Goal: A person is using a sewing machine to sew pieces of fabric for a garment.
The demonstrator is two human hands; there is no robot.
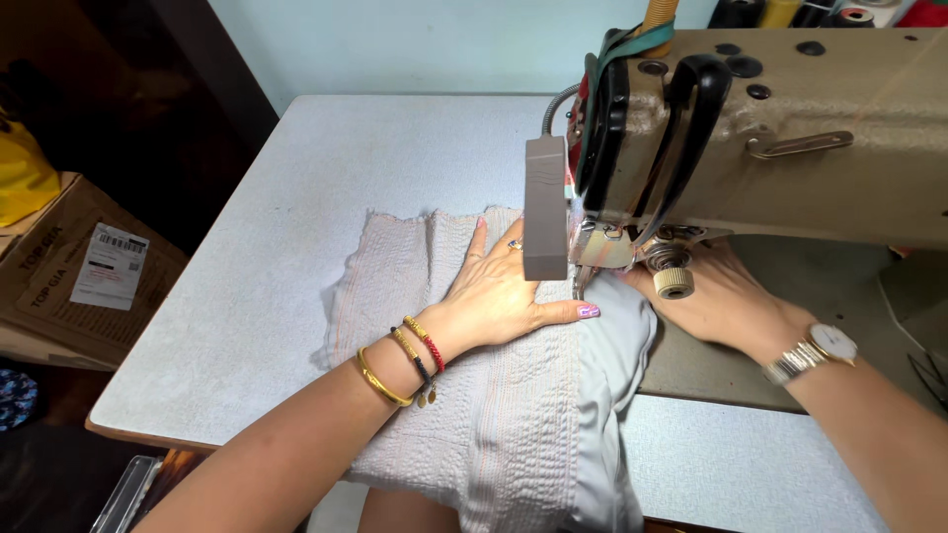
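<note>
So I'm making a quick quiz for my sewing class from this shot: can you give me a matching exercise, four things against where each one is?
Things:
1. left hand
2. wristwatch
3. cardboard box
4. thread spools

Places:
A. behind the top of the sewing machine
B. on the floor left of the table
C. flat on the ribbed grey fabric
D. on the right hand's wrist

Pairs: 1-C, 2-D, 3-B, 4-A

Pale grey table (247, 296) under ribbed cloth (395, 286), sewing machine (790, 138).
</note>
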